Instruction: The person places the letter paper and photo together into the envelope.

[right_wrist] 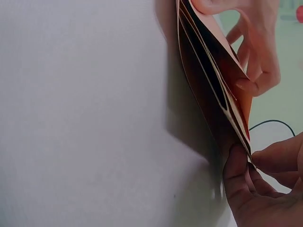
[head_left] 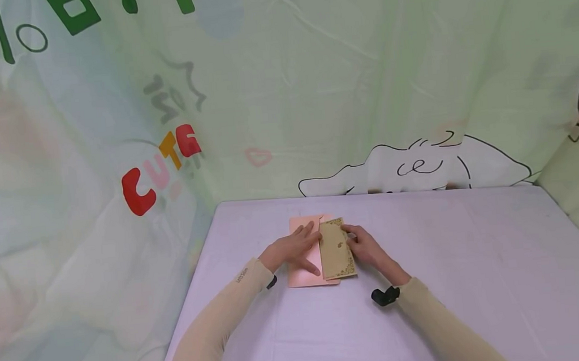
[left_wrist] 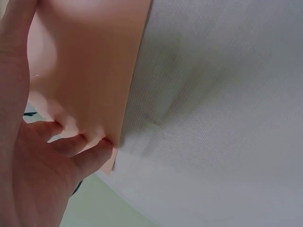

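A glossy pink envelope (head_left: 307, 267) lies on the table under my left hand (head_left: 295, 248), whose spread fingers rest on its surface. In the left wrist view, fingertips of the left hand (left_wrist: 52, 161) touch the pink envelope (left_wrist: 94, 61) near its edge. Partly out of the envelope's right side is a tan folded card (head_left: 335, 250) with ornate dark corners. My right hand (head_left: 368, 248) pinches the card's right edge. In the right wrist view, the envelope's mouth gapes around the card's layers (right_wrist: 213, 71), with the right hand's fingers (right_wrist: 279, 156) at the card's corner.
A pale lilac cloth covers the table (head_left: 461, 280). Behind it hangs a light green printed curtain (head_left: 333, 86) with a cartoon outline, and another printed curtain (head_left: 69, 232) with coloured letters stands at the left.
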`<state>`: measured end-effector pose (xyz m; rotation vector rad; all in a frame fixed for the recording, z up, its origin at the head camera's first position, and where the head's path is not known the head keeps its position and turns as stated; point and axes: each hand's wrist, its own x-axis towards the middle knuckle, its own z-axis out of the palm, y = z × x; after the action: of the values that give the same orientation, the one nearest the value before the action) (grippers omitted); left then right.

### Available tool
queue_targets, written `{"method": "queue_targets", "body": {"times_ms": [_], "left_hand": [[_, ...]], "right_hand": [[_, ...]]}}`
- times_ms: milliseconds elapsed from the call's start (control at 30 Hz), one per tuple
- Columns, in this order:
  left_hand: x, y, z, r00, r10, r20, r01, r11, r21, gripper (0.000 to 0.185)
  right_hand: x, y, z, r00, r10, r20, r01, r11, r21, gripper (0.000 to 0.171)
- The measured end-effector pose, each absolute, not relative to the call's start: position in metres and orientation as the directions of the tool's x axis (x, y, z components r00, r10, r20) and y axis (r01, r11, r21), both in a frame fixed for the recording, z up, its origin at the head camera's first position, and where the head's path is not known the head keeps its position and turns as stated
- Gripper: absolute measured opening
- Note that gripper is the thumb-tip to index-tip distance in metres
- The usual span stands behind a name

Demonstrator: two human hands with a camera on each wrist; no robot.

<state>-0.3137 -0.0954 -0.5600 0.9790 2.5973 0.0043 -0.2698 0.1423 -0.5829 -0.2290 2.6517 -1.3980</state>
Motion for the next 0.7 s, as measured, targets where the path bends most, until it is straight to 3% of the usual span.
{"method": "queue_targets", "body": {"times_ms": [233,700], "left_hand": [[-0.312,-0.096,-0.558,-0.698,0.617,-0.364,0.622,0.774,0.119,0.107],[-0.313,-0.094,-0.559,-0.701,0.619,-0.354,0.623,0.773,0.118,0.102]], "right_hand": [[-0.271,0.131,-0.587,-0.974,-0.207,-0.097,-0.033,0.548,-0.836,0.049],[-0.272,0.110,-0.591,-0.974,-0.222,-0.048,-0.086,0.557,-0.826,0.050]]}}
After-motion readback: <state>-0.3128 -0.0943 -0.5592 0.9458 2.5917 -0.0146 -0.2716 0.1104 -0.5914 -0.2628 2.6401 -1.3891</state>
